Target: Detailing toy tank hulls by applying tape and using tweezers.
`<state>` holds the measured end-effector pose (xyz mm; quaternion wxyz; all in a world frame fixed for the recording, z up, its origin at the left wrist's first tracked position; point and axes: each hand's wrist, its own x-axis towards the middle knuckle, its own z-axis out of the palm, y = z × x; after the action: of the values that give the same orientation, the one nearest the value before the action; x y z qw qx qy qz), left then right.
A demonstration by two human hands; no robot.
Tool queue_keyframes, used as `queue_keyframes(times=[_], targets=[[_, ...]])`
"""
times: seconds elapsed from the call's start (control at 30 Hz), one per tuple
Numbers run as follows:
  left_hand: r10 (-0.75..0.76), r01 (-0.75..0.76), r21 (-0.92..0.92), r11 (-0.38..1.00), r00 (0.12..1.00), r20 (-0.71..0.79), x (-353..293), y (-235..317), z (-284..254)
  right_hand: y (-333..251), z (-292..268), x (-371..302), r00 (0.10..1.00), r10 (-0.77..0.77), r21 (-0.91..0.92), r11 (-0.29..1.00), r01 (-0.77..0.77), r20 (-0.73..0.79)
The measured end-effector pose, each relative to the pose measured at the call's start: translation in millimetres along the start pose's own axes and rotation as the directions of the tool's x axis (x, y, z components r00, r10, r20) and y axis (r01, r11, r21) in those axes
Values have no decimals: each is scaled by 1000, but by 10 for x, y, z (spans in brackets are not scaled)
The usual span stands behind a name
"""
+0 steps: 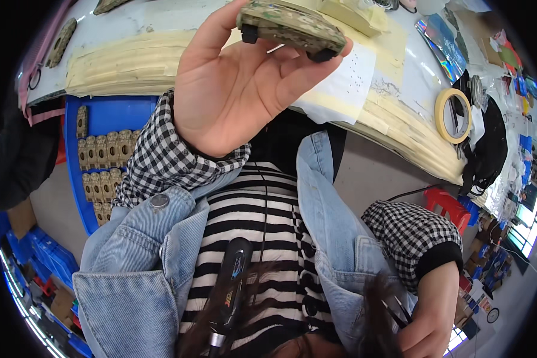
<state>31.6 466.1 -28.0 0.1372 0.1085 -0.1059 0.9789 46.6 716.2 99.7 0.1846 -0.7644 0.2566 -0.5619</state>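
Observation:
My left hand (pixel 238 89), palm toward me, is raised over the table's near edge. Its fingers grip a camouflage-patterned casing (pixel 295 27) with curved sides and two black blocks along its lower edge. Down at the lower right, my right hand (pixel 426 331) is closed on dark tweezers (pixel 398 311), their two thin prongs sticking out toward my chest. Loose hair partly covers that area. A black-handled tool (pixel 231 280) with a metal end lies in front of my striped top; what holds it there is hidden.
Several camouflage casings stand in rows inside a blue tray (pixel 73 149) at left. Tiny dark pieces dot a white sheet (pixel 349 83) on the table. A tape roll (pixel 438 116) and black cloth (pixel 489 146) lie at right. A red stool (pixel 447 209) stands beyond my right arm.

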Motion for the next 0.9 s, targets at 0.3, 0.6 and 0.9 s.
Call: queue_keyframes(times=[0.3, 0.6, 0.9], targets=[[-124, 137, 174, 975, 989, -83, -13, 76, 136, 114, -267, -18, 988, 42, -72, 997, -32, 148], [-158, 159, 5, 987, 985, -67, -48, 78, 65, 84, -408, -900, 538, 124, -98, 926, -365, -834], [-177, 176, -14, 984, 979, -99, -16, -10, 26, 467, -320, -948, 49, 386, 189, 553, -811, -921]])
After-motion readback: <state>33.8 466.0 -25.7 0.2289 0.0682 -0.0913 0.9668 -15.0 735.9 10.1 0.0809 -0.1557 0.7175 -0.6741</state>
